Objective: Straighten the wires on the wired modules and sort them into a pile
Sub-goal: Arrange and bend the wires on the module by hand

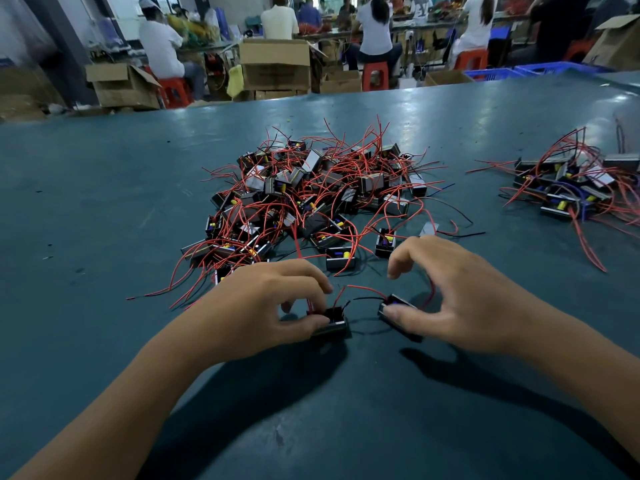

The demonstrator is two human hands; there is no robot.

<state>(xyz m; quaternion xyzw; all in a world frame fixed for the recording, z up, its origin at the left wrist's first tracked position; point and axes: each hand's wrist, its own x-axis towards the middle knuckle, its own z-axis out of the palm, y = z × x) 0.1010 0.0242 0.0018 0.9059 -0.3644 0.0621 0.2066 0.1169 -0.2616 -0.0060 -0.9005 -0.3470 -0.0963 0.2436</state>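
Left hand (pixel 273 303) fingers (pixel 313 322) pinch a module (pixel 330 323).

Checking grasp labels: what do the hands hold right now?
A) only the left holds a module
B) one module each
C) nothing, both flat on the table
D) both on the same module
B: the left hand grips one black module, and the right hand pinches a separate module beside it.

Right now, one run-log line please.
left hand: grips module | right hand: grips second module | big pile: unsorted | side pile: far right
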